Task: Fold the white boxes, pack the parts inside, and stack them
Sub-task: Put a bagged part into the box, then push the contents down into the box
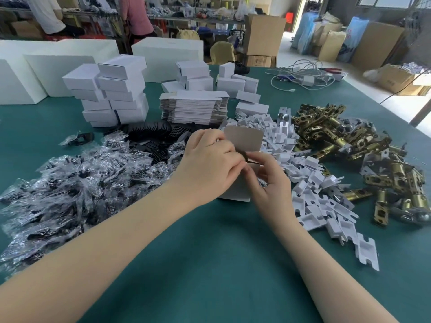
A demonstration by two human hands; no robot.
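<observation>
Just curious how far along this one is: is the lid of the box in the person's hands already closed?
No, the box is open, its lid flap standing up above both hands.

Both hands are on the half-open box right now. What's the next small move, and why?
Probably finish seating the dark piece down into the box, then fold the raised lid flap shut. The left hand and right hand meet at the box's open top, fingertips pinching something dark there, and the flap stands upright, so the box isn't closed yet.
</observation>
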